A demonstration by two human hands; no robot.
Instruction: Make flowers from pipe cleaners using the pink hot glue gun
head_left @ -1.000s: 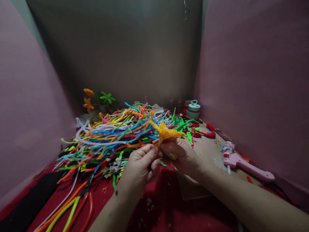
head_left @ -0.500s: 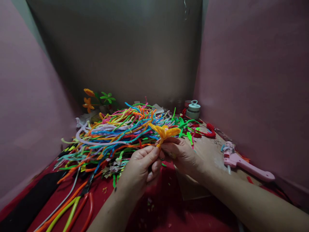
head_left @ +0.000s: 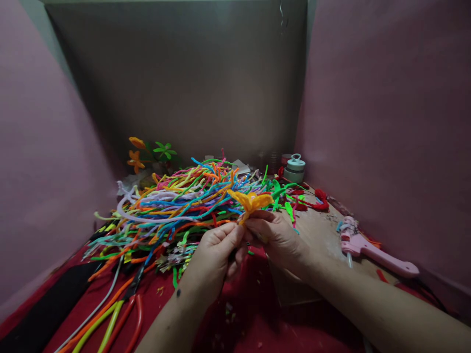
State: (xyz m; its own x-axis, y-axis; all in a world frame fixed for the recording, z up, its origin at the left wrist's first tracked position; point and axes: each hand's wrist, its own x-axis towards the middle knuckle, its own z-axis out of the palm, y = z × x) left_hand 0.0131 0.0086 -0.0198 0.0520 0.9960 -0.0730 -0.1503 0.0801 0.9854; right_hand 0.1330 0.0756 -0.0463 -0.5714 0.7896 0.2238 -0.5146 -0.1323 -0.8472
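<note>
An orange pipe-cleaner flower with spread petals stands upright between my two hands. My left hand pinches its base from the left, fingers curled under. From the right, my right hand grips the same base between thumb and fingers, and the fingertips of both hands meet there. The lower end of the flower is hidden by my fingers. Just behind it spreads a large heap of multicoloured pipe cleaners.
Red-handled pliers lie at the front left beside loose pipe cleaners. A pink hot glue gun rests at the right. Behind stand a pale green lidded jar and finished orange and green flowers. A red cloth covers the table.
Both hands keep their grip on the orange flower, which has turned or shifted very slightly. The view has tilted a little; the other things stay put.
</note>
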